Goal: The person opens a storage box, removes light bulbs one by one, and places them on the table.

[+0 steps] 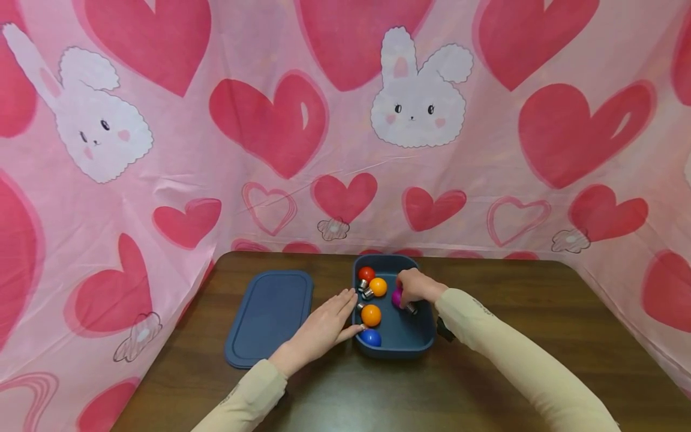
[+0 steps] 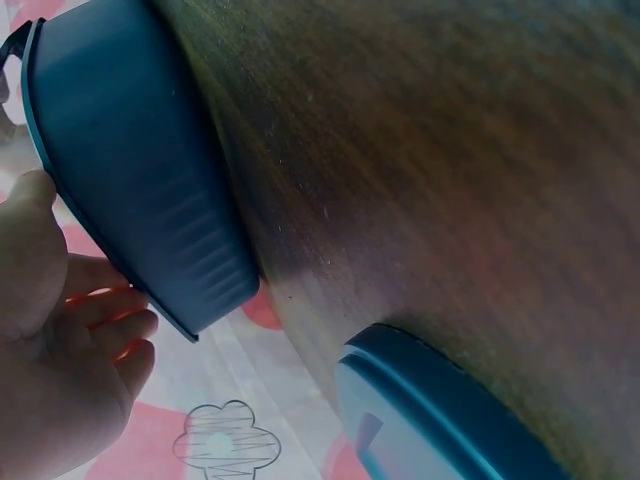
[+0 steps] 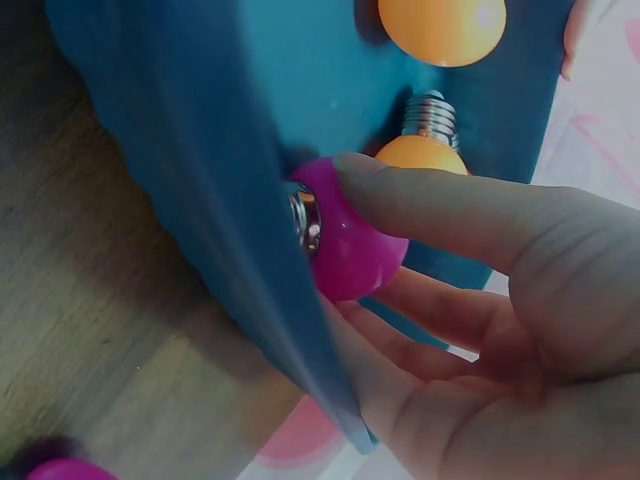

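Descend through the open top of the box (image 1: 402,335); you have bare floor between the bulbs (image 1: 370,315) along its left wall and your right grip (image 1: 418,286). The right wall blocks you sideways; outside it lies a magenta object (image 3: 70,471). Your left grip (image 1: 321,327) obstructs the worktop (image 1: 329,396) gap beside the lid (image 1: 272,315); its far end is passable.

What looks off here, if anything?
A magenta object, cut off at the right wrist view's lower left, appears to lie on the table outside the box. Odd, since the head view's loose bulbs sit inside.
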{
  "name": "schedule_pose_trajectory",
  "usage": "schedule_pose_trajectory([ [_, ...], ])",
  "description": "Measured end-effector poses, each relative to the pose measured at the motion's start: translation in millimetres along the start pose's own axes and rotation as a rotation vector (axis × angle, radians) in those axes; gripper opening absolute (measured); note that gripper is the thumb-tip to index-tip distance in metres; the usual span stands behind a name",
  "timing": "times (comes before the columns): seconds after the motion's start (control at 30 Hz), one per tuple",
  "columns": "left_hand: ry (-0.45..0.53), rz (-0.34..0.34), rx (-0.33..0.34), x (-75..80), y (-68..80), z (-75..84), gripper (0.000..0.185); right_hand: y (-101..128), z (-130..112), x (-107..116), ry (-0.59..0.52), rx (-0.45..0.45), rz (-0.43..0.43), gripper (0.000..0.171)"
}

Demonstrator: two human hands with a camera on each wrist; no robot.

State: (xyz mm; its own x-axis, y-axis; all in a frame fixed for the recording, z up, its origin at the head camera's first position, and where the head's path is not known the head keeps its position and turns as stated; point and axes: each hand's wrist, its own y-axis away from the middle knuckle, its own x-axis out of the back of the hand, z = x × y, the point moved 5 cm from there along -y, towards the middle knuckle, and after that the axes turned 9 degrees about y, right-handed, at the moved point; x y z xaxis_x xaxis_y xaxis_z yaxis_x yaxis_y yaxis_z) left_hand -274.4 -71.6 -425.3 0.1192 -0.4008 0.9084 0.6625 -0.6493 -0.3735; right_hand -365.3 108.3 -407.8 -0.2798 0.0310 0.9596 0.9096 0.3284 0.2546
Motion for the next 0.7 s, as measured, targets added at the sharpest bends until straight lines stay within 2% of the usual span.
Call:
schedule_pose_trajectory([
  [0.33, 0.008, 0.012, 0.0, 0.3, 0.2, 0.5, 0.064, 3, 0, 4, -0.028, 0.046, 0.045, 0.039],
  [0.53, -0.005, 0.055, -0.04, -0.7, 0.0, 0.1, 0.064, 9, 3, 16, -0.067, 0.083, 0.106, 0.044],
  [0.7, -0.003, 0.05, -0.029, -1.4, 0.6, -0.2, 0.064, 17, 6, 26, -0.064, 0.13, 0.163, 0.043],
])
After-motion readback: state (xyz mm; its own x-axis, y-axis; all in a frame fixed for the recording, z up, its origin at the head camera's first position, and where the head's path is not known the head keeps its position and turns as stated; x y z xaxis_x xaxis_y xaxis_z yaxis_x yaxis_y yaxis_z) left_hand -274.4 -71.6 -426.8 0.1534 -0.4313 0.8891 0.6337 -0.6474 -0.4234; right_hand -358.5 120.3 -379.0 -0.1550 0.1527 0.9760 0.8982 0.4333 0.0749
